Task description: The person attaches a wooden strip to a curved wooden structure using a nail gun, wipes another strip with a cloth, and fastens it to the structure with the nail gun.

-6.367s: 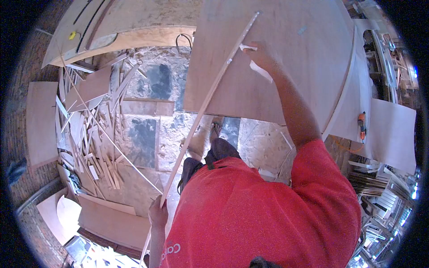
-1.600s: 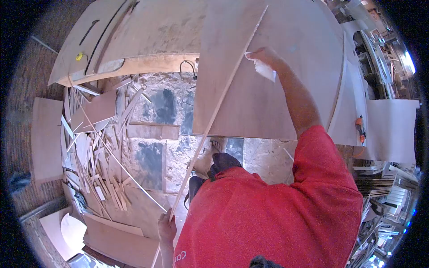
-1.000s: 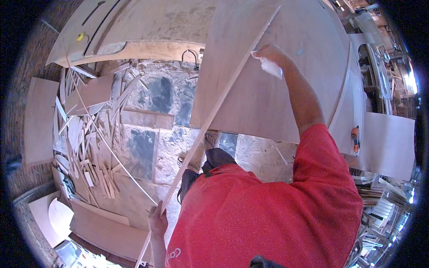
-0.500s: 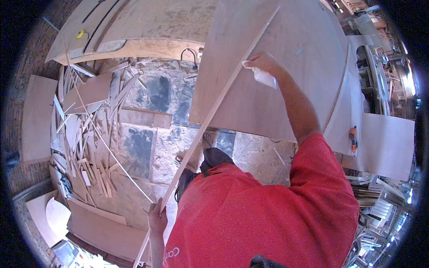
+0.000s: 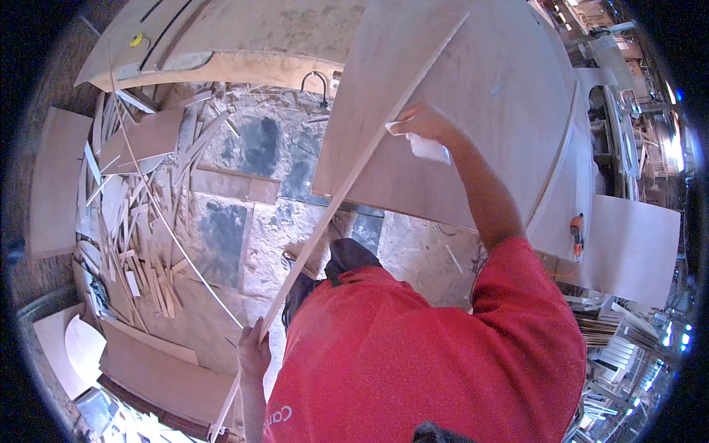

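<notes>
A long, narrow wooden strip point(image 5: 347, 184) runs diagonally from the large plywood sheet point(image 5: 473, 140) down past my left side. My left hand point(image 5: 254, 353) is closed around its lower part, beside my body. Against the upper part of the strip, my right hand point(image 5: 425, 124) is closed on a crumpled white cloth point(image 5: 430, 150), whose loose end hangs below the fingers. The material may be cloth or thin plastic; I cannot tell. A thinner strip point(image 5: 177, 238) reaches up left from near my left hand, and I cannot make out whether that hand touches it.
Wood offcuts point(image 5: 140, 244) lie heaped on the dusty floor at left. An orange-and-black power tool point(image 5: 577, 236) rests at the right edge of the work surface. A yellow tape measure point(image 5: 136, 40) sits on the far bench point(image 5: 281, 70). More sheets lean at lower left.
My right hand has slid down and left along the strip with the white cloth. My left hand keeps its hold. The whole view has shifted slightly.
</notes>
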{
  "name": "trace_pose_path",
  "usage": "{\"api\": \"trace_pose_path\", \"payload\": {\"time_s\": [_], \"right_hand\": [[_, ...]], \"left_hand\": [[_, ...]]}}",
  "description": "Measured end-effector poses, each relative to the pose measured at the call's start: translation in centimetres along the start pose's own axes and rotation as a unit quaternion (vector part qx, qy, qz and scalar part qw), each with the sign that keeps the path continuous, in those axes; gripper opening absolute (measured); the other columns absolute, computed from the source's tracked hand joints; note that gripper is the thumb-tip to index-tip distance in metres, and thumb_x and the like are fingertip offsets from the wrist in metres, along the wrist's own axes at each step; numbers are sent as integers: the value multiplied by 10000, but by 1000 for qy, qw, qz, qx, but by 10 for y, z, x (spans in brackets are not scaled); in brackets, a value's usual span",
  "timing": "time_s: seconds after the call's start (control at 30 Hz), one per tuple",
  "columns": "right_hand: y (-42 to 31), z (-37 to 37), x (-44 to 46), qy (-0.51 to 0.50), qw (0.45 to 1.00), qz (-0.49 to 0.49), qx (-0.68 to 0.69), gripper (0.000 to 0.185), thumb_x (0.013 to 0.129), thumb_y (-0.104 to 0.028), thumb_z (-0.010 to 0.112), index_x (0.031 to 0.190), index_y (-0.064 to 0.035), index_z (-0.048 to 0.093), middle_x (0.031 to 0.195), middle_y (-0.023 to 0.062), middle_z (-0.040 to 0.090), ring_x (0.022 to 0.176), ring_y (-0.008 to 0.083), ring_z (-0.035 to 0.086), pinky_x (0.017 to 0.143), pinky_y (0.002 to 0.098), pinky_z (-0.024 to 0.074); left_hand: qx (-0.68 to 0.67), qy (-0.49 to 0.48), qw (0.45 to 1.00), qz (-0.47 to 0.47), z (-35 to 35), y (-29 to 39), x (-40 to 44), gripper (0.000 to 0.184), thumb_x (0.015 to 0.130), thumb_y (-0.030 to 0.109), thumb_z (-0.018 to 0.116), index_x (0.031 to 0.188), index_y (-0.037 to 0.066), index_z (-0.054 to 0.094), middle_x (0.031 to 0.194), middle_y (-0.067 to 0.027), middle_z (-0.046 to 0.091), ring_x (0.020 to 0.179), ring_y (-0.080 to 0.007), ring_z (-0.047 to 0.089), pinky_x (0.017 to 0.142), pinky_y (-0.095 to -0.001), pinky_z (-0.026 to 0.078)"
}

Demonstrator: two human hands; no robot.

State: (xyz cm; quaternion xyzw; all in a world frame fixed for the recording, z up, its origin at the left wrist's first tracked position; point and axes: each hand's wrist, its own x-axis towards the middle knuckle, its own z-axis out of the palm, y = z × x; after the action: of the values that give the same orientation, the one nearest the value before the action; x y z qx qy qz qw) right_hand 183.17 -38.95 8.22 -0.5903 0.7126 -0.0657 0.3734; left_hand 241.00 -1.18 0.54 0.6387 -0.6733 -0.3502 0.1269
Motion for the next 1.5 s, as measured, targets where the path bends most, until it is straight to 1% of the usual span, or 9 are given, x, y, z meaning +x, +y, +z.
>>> {"api": "trace_pose_path", "payload": {"time_s": [0.1,0.2,0.37,0.47,0.67,1.0,1.07,1.4,1.5], "right_hand": [[11,1,3,-34,999,-13,-10,506,791,-401,832,1092,0,766,882,125,739,767,217,684,692,380,527],[21,0,0,40,999,-14,-15,489,808,-386,822,1120,-14,764,936,147,754,835,234,702,743,391,538],[22,2,1,35,982,-151,-105,402,836,-335,795,1137,-70,770,1065,170,763,968,281,720,856,421,544],[60,17,29,86,983,-150,-67,388,847,-364,777,1123,-91,780,1062,155,765,977,289,723,864,424,547],[0,-6,1,56,970,-105,-212,413,856,-407,756,1139,-106,775,1118,161,747,1041,314,706,896,450,540],[30,-11,34,67,980,-94,-163,401,864,-359,775,1157,-86,760,1133,165,742,1040,311,700,903,443,532],[11,-21,26,19,989,-26,-143,395,862,-354,777,1148,-82,765,1117,165,748,1019,306,703,893,436,534],[60,-38,61,91,989,-43,-111,376,884,-374,731,1161,-122,768,1128,179,743,1031,351,705,911,432,539],[78,-48,79,92,967,-110,-212,397,884,-380,731,1191,-129,756,1170,186,730,1052,351,699,924,433,538]], "left_hand": [[19,11,1000,17,-4,5,5,418,888,6,671,1303,-24,648,836,-203,587,742,-374,619,652,-457,500],[-5,-21,999,-24,-11,16,7,414,885,-3,671,1298,-20,654,835,-206,589,743,-375,620,654,-456,502],[-13,-5,1000,-1,-10,13,6,409,883,5,673,1292,-11,662,839,-213,592,730,-387,621,648,-465,501],[-8,-10,1000,-2,-14,19,9,415,880,2,671,1295,-10,658,839,-216,590,728,-390,619,643,-467,497],[-12,-10,1000,-5,-11,17,8,418,878,-12,662,1296,-18,653,846,-222,593,734,-393,621,641,-468,495],[-3,-25,1000,-15,-15,28,8,412,884,-9,650,1296,-17,653,872,-222,606,764,-394,639,664,-467,507],[-2,-26,999,-21,-15,30,7,410,886,-5,651,1296,-15,654,874,-221,606,770,-395,640,669,-467,508],[5,-19,1000,-22,-10,30,6,402,895,13,656,1296,-14,656,875,-216,599,763,-391,621,667,-470,488],[-4,-21,999,-27,-10,27,4,401,896,15,656,1295,-14,656,871,-213,597,760,-387,618,667,-469,488]]}}
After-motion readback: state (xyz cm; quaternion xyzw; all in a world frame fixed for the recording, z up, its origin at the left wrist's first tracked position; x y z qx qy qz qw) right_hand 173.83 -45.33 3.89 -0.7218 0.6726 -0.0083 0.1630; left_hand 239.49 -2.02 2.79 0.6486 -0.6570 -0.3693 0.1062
